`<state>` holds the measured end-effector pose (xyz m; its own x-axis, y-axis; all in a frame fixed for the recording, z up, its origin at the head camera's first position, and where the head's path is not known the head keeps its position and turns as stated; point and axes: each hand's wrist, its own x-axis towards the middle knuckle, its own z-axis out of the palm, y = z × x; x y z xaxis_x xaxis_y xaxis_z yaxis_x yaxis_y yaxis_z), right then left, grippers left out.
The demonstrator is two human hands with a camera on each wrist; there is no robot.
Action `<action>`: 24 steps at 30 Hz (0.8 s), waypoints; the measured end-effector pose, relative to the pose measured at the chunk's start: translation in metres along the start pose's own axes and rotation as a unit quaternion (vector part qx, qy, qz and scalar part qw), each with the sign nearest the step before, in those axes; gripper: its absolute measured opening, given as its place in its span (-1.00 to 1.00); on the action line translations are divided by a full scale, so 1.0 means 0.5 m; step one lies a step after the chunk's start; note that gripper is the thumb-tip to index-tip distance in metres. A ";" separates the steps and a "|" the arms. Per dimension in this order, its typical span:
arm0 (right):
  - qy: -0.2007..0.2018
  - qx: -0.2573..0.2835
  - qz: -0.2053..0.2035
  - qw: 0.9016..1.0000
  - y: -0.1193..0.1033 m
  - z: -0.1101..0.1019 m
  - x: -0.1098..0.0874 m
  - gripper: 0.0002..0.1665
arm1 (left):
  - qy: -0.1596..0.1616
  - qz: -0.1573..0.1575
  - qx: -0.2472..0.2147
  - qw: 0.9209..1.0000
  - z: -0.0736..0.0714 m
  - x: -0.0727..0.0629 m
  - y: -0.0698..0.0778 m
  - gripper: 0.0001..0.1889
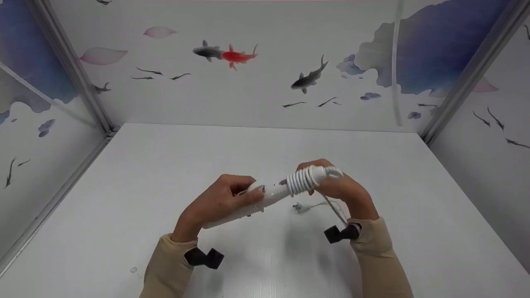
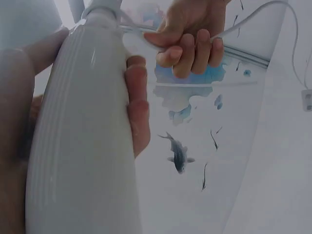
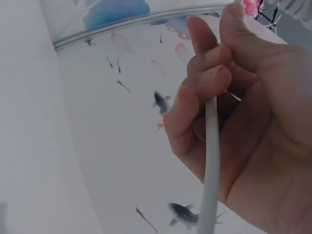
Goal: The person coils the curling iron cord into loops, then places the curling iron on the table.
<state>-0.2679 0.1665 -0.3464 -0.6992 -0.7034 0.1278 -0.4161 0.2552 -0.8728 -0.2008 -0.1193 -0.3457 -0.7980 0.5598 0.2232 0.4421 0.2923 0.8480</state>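
A long white wand-shaped electric appliance is held above the table, tilted up to the right; its exact kind cannot be told. My left hand grips its body, with the thumb along the top. In the left wrist view, the smooth white body fills much of the frame, fingers around it. White cord is wound in several turns around the right end. My right hand is behind that end, its curled fingers holding the cord, as the right wrist view shows. The cord's loose end has a plug.
Below the hands lies a white tabletop. White panels with printed fish and petals enclose its back and sides, joined by metal corner posts. A small clear bit is on the table at the lower left.
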 end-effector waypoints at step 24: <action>0.021 -0.103 0.021 0.994 -0.054 0.043 0.006 -0.63 | 0.154 -0.201 0.217 0.943 0.019 0.006 0.012 -0.58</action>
<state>-0.2461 0.1432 -0.3326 -0.7403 -0.6623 0.1153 -0.4930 0.4183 -0.7629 -0.1967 -0.1083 -0.3447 -0.9884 0.1027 0.1115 0.1502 0.7606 0.6316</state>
